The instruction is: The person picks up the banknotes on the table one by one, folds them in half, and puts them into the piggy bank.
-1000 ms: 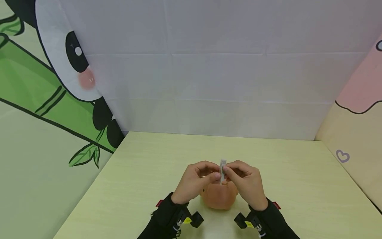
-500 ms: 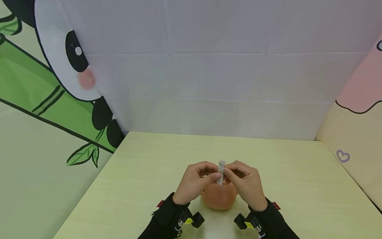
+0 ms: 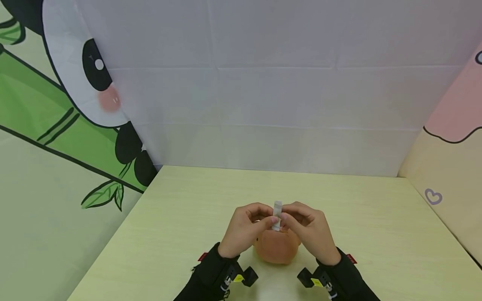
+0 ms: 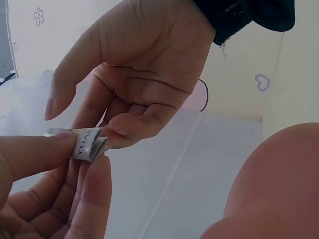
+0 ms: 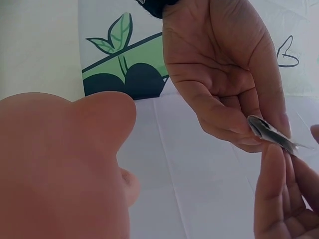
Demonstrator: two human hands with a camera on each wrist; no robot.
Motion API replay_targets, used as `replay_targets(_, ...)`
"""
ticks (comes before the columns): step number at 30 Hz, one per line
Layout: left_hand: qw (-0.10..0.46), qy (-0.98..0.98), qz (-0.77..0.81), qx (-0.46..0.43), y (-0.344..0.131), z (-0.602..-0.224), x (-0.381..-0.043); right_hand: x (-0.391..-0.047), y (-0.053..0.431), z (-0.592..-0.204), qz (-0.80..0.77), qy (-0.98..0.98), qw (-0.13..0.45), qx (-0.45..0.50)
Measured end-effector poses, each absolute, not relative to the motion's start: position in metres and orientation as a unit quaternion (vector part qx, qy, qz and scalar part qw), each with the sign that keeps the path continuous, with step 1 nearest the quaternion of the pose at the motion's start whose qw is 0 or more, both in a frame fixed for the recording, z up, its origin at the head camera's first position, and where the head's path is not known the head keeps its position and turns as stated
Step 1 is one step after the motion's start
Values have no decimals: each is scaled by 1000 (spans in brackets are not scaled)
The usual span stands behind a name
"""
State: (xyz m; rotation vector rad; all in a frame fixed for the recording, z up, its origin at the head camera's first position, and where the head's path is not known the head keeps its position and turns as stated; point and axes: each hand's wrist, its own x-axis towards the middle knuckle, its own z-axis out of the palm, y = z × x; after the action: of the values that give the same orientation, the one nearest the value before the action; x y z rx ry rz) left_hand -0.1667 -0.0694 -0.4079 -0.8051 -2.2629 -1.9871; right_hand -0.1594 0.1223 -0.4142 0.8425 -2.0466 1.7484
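A small folded banknote (image 3: 277,215), pale with dark print ending in "YUAN", stands upright between my two hands in the head view. My left hand (image 3: 244,228) pinches it, thumb on the near face and fingers behind. Curled fingers of my right hand (image 3: 310,230) touch its other edge; the right thumb shows slightly off the note (image 4: 88,144) in the left wrist view. The right wrist view gives the note's folded edge (image 5: 271,133) end-on between the fingertips. Right under both hands sits a rounded orange-pink piggy bank (image 3: 276,247), its top partly hidden by them.
The pale yellow table (image 3: 211,188) spreads around the hands and meets a white back sheet (image 3: 271,104). A panda-and-bamboo print (image 3: 90,96) covers the left side; a cream and pink panel (image 3: 444,167) stands at right. Both wrists wear small black cameras (image 3: 248,276).
The banknote has turned from nearly edge-on to show its flat face, and has shifted slightly left. Both hands stay over the piggy bank, with small finger movements; the right thumb has followed the note leftward.
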Motion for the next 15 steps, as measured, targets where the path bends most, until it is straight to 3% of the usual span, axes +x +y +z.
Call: replay_targets(15,27,-741,-620,-257,-62,-409,-170,-169,129,-414,625,-703,133,314)
